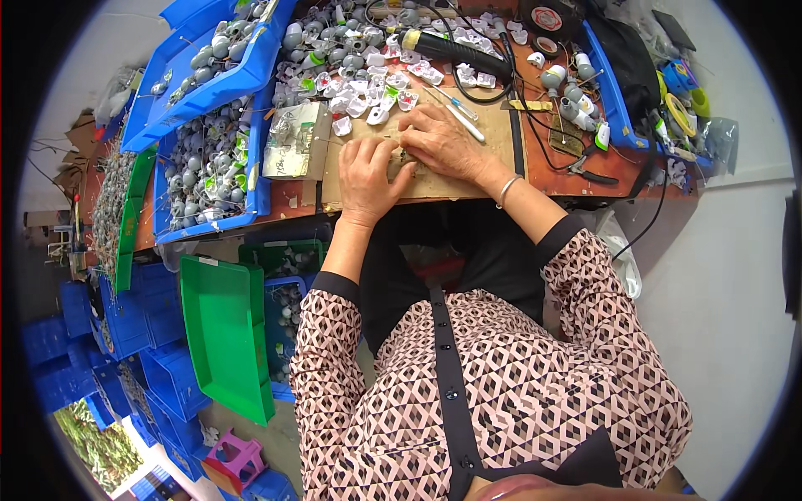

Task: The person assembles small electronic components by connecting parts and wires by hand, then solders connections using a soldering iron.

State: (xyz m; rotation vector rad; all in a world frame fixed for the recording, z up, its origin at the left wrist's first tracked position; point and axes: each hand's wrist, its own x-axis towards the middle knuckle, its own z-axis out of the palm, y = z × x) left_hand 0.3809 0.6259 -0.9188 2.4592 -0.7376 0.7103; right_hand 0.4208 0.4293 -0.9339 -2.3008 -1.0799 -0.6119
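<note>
My left hand [370, 177] and my right hand [444, 144] meet over a cardboard mat [489, 179] at the table's near edge. Their fingers are bent and drawn together around a tiny dark piece [402, 155], mostly hidden by the fingertips, so its kind does not show. Just beyond my right hand lie a white pen-like tool [466, 125] and a thin light-blue-and-silver tool [455, 102]. White plastic shells [357, 98], some with green or red bits, are heaped past my fingers. Left of my left hand stands a whitish box [297, 142] with fine wires on top.
Blue bins [261, 179] of grey round parts stand at left. A black cylindrical tool [455, 53] with a cord lies across the back. At right are pliers [595, 174] and a blue tray [608, 79]. A green tray [219, 330] sits below the table's left side.
</note>
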